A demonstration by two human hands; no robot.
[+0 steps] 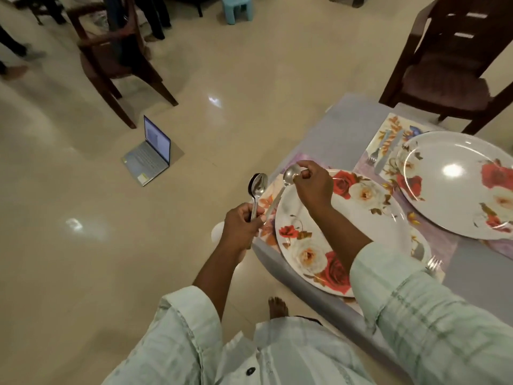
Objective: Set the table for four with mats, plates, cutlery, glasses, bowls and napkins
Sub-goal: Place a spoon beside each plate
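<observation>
My left hand [241, 227] grips the handles of a bunch of spoons [258, 187], bowls pointing up, just off the table's corner. My right hand [312, 184] pinches the bowl end of one spoon [291, 175] above the left rim of the near floral plate [358, 218]; that spoon's handle slants down toward my left hand. The near plate lies on a floral mat [270, 195]. A second floral plate [460, 182] sits on its own mat [388, 129] to the right, with a fork [374, 155] and knife [387, 152] on its left. Another fork [434, 263] shows by my right sleeve.
The grey table [341, 129] ends at a corner near my left hand. A dark wooden chair [455, 68] stands at the far side. On the floor are an open laptop [150, 154], another chair [116, 59] and a blue stool [237, 8]. People's legs stand at the back left.
</observation>
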